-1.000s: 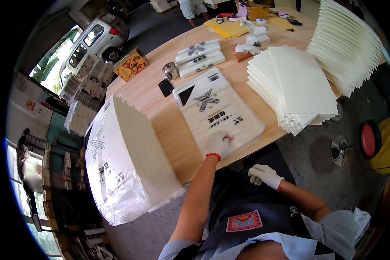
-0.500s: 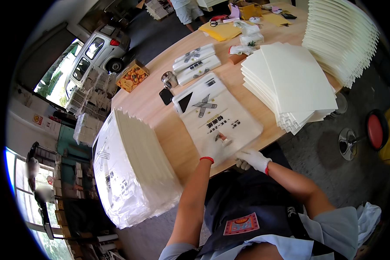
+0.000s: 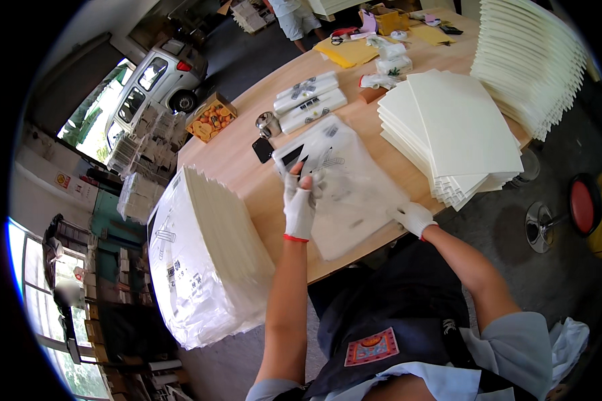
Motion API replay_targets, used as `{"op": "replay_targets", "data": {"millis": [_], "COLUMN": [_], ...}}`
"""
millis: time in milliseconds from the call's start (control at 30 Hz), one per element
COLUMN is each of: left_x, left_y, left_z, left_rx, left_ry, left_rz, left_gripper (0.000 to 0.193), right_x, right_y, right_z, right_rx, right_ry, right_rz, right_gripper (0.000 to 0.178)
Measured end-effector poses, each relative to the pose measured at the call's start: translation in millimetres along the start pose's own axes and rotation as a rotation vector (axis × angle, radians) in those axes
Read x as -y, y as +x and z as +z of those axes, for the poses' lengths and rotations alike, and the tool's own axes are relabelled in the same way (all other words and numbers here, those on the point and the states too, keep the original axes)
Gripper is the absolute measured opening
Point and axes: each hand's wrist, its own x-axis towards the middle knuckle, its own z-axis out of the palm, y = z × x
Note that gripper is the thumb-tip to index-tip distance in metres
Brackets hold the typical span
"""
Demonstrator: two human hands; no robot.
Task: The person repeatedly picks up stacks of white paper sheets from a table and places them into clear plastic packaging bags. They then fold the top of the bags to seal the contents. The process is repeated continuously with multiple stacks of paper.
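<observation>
The wooden table (image 3: 247, 167) carries the work: a large wrapped bundle of white sheets (image 3: 207, 260) stands at the person's left, a fanned stack of white boards (image 3: 458, 130) lies to the right, and between them a clear plastic bag (image 3: 354, 194) lies flat at the near edge. Compared with the frame half a second back, the bag is now blank side up, with only faint marks showing through, where before its bold black print faced up; it seems to have been turned over or a fresh one drawn on top, so the bagging step looks to be moving on.

The left hand (image 3: 299, 204), in a white glove with a red cuff, has moved from the bag's near edge to its far end, fingers (image 3: 294, 184) closed on the bag's top edge, pinching it. The right hand (image 3: 413, 217), gloved alike, has moved out to the bag's right near corner and rests on it; whether its fingers grip or only press I cannot tell.

Beyond lie three long white packets (image 3: 311, 100), a dark phone (image 3: 262, 150) and a small metal cup (image 3: 267, 123).
</observation>
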Motion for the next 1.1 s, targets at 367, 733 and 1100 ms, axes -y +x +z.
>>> {"op": "replay_targets", "data": {"millis": [367,733,1100], "left_x": [-2.5,40.1,83.8], "left_y": [-138.7,-101.7,-49.3], "left_z": [132.7,69.4,124.6], "left_rx": [0.661,0.093,0.382], "left_ry": [0.902,0.426,0.025], "left_rz": [0.71,-0.016,-0.258], "left_gripper": [0.034,0.023,0.034], "right_x": [60.0,41.8,13.7], "right_y": [24.1,-68.5,-71.1], "right_z": [57.7,-75.5,-144.2], "right_rx": [-0.386,-0.857,-0.792], "right_ry": [-0.007,-0.508,-0.751], "right_rz": [-0.375,-0.544,-0.519], "right_gripper": [0.025,0.022,0.022]}}
